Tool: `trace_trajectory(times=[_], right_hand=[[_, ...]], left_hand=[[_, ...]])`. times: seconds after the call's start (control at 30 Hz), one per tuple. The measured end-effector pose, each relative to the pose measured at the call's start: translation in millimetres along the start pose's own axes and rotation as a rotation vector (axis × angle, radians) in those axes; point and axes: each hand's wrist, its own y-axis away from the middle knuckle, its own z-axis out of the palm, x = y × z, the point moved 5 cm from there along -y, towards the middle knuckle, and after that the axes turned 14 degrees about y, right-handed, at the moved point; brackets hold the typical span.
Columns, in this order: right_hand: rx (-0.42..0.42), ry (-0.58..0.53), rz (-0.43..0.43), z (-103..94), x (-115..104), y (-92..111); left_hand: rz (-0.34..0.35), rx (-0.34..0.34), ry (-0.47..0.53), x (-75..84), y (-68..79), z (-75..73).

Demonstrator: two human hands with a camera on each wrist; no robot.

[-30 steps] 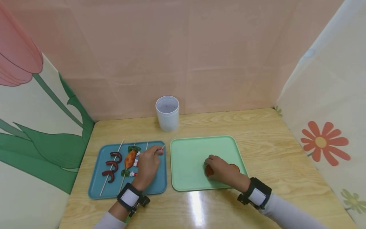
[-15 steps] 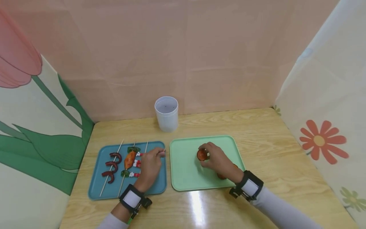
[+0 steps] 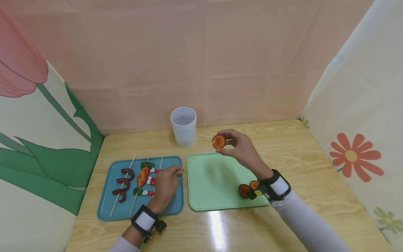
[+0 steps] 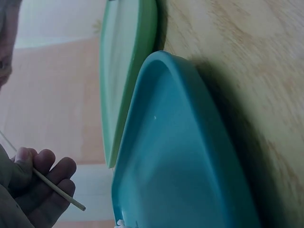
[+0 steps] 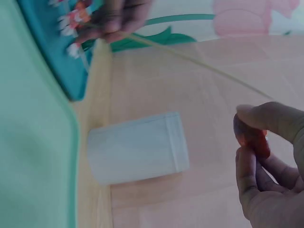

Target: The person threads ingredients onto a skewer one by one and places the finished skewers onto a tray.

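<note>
In the head view my left hand point(image 3: 166, 186) is over the right part of the blue tray point(image 3: 179, 209), pinching a thin wooden skewer point(image 4: 56, 189) near its lower end. The skewer slants up to the right. My right hand point(image 3: 241, 150) is raised over the back of the green tray point(image 3: 204, 196), gripping a round orange slice point(image 3: 218, 141) with a dark red-brown rim between thumb and fingers. The skewer's far part overlaps this slice in the head view; I cannot tell whether it passes through. Two similar round slices point(image 3: 244, 191) lie at the green tray's front right, partly behind my right wrist.
On the blue tray lie a skewer of curled dark-red sausages point(image 3: 122, 182), one with an orange-brown piece point(image 3: 143, 176) between green rings, and one with red-and-white pieces point(image 3: 151, 180). A white cup point(image 3: 184, 131) stands at the back, by the pinkish cloth wall point(image 3: 252, 70).
My right hand has picked a round slice off the green tray and lifted it up and back to the skewer. My left hand stays in place; its skewer now shows slanting rightward.
</note>
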Motion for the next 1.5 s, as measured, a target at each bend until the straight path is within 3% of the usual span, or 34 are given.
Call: trace_trajectory(times=[0.27,0.43,0.77,0.93,1.07,1.23,1.37,1.5], right_hand=[[-0.045,-0.092,-0.025,-3.7,-13.4,-6.1],[-0.058,-0.071,-0.066,-2.5,-17.1,-8.4],[-0.108,-0.012,-0.12,-0.5,-18.1,-10.6],[-0.168,-0.08,-0.084,3.1,-16.4,-11.6],[-0.191,-0.236,-0.037,7.4,-15.6,-12.1],[-0.192,-0.437,-0.042,12.4,-21.9,-11.6],[-0.18,-0.403,-0.046,18.5,-29.8,-9.4],[-0.252,-0.296,-0.039,40.4,-35.3,-6.1]], left_hand=[[0.01,0.023,-0.086,-3.5,2.7,-2.5],[0.045,0.046,-0.126,-1.0,2.7,-6.6],[0.013,0.015,-0.161,3.6,-0.7,-9.6],[0.004,0.012,-0.118,4.4,-2.2,-9.6],[0.014,0.01,-0.045,6.2,-2.0,-7.8],[0.033,0.009,0.035,10.5,-3.7,-6.2],[0.025,0.022,0.083,16.3,-6.1,-8.2],[0.031,0.001,0.129,30.7,-14.5,-7.0]])
